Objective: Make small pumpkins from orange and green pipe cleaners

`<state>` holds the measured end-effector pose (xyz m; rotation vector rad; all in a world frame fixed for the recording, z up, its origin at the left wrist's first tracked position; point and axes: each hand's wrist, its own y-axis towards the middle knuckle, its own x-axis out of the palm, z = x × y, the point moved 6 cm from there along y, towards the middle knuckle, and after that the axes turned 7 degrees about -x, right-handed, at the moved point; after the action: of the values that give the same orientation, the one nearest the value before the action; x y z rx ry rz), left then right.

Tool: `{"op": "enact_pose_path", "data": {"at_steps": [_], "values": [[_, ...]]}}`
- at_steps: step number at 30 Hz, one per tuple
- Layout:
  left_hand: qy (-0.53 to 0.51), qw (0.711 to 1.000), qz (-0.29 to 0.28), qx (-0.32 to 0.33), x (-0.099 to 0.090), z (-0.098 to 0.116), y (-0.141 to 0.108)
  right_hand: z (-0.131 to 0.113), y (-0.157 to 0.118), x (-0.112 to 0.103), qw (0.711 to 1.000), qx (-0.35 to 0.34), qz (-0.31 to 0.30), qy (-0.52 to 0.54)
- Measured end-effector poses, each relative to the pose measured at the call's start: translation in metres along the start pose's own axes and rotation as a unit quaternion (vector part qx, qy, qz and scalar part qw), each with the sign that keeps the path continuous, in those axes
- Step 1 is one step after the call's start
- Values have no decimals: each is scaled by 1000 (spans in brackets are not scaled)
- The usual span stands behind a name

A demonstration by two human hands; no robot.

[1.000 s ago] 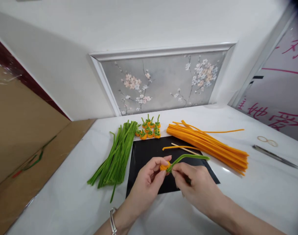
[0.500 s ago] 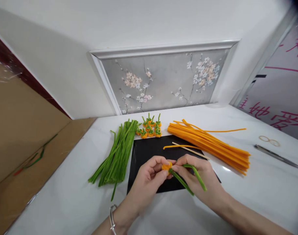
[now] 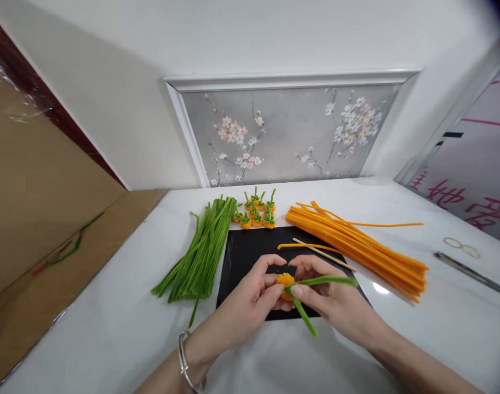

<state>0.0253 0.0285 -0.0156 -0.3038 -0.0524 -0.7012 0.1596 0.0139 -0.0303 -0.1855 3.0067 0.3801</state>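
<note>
My left hand (image 3: 253, 295) is closed on a small orange pumpkin (image 3: 284, 280) made of bent pipe cleaner, held above the black mat (image 3: 243, 257). A green pipe cleaner (image 3: 321, 280) comes off the pumpkin's middle in two free lengths, one to the right and one down toward me. My right hand (image 3: 332, 298) presses its thumb on the green pipe cleaner where it meets the pumpkin, with its index finger raised and curved. The fingers underneath the pumpkin are partly hidden.
Green pipe cleaners (image 3: 200, 251) lie bundled at left, orange pipe cleaners (image 3: 356, 246) at right. Several finished pumpkins (image 3: 257, 219) stand behind the mat. A wooden stick (image 3: 323, 254) crosses its edge. Tweezers (image 3: 473, 272) and rubber bands (image 3: 461, 247) lie far right; cardboard (image 3: 69, 230) is at left.
One green length has swung from drooping to pointing right, the other down. My right index finger has lifted off the pumpkin. The view has shifted slightly.
</note>
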Motion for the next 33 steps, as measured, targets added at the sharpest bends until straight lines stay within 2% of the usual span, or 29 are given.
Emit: {"op": "enact_pose_path", "data": {"at_steps": [3,8,11,18,24,29,31,33], "values": [[11,999,30,4,-6,-3,1,2,1,3,999,10,-22,38],[19,997,72,29,-13,-1,1,-4,1,1,1000,-4,18,8],[-14,997,69,25,-11,0,1,-6,0,0,999,-29,26,-3],[-144,985,87,-23,-14,-2,-2,-8,-4,-1,1000,-12,7,27],[-192,975,104,39,-13,1,-2,-7,-3,4,999,6,27,41],[-169,979,96,65,-6,-4,0,-15,-3,2,987,-123,56,-88],[-134,984,90,75,-6,-3,-1,-23,-5,-2,967,-184,61,-163],[-107,988,79,78,-8,0,-2,-34,-8,-6,934,-259,74,-234]]}}
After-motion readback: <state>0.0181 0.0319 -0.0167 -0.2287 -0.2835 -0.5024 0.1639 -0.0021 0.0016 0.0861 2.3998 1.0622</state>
